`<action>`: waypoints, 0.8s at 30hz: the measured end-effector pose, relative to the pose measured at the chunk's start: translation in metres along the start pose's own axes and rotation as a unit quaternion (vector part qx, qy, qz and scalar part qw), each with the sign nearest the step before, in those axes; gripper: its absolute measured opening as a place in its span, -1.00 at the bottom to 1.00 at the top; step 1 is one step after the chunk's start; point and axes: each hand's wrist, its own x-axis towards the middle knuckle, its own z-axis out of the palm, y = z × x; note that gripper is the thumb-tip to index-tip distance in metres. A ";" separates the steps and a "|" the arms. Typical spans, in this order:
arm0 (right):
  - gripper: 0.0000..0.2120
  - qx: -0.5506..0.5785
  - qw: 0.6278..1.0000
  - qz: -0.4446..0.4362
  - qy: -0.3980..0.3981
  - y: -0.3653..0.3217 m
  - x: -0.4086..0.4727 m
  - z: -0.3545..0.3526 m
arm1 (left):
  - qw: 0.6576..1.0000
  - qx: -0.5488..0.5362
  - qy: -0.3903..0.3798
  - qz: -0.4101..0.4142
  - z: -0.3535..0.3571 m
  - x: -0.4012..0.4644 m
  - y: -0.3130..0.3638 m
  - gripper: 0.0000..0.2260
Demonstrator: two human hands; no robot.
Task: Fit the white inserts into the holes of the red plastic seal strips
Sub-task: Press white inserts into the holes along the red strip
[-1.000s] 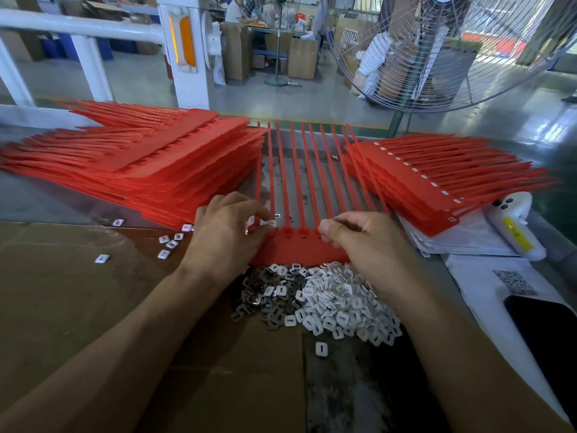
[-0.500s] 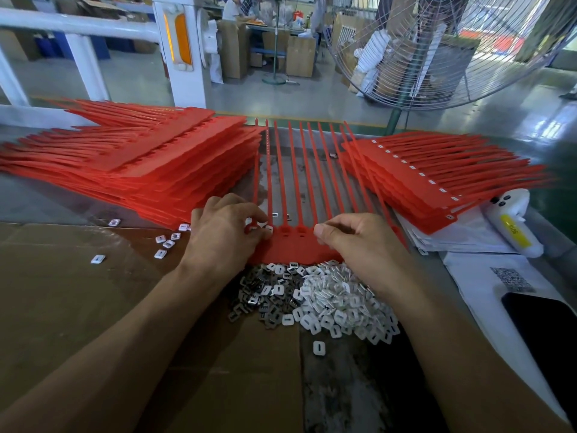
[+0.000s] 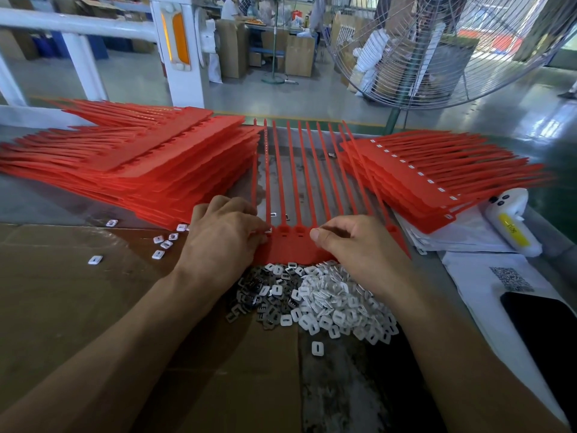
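A red seal strip sheet (image 3: pixel 293 245) lies flat in front of me, its long tails pointing away. My left hand (image 3: pixel 218 239) rests on its left end, fingertips pressed at the leftmost hole where a white insert shows. My right hand (image 3: pixel 359 242) covers the right part of the sheet, thumb and fingers pinched together; whether an insert is between them is hidden. A heap of white inserts (image 3: pixel 331 301) mixed with grey metal clips (image 3: pixel 249 298) lies just below the sheet, between my wrists.
A tall stack of red sheets (image 3: pixel 150 170) sits at left, a smaller stack with white inserts (image 3: pixel 431 182) at right. Loose inserts (image 3: pixel 162 242) lie on the cardboard. A white handheld device (image 3: pixel 512 220), papers and a black phone (image 3: pixel 543 332) are at right. A big fan stands behind.
Both hands stay on the sheet; the right thumb has shifted slightly left along the row of holes. The view has tilted a little.
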 end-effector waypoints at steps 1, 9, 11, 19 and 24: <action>-0.79 0.000 1.000 0.000 -0.001 0.000 0.000 0.000 | 1.000 0.003 -0.004 0.004 0.000 0.000 0.000 -0.80; -0.79 0.007 1.000 -0.008 -0.019 -0.003 -0.003 -0.004 | 0.999 0.022 -0.043 0.018 -0.003 -0.001 0.005 -0.76; -0.80 0.002 1.000 -0.012 -0.027 -0.001 -0.003 -0.009 | 0.999 0.006 -0.050 0.004 -0.004 -0.001 0.005 -0.76; -0.95 -0.056 0.989 -0.042 -0.127 0.003 -0.001 -0.038 | 0.998 0.020 -0.050 0.013 -0.007 -0.003 0.007 -0.73; -0.88 -0.093 0.982 -0.051 -0.155 0.005 -0.002 -0.039 | 0.999 -0.008 -0.034 0.014 -0.007 -0.004 0.003 -0.75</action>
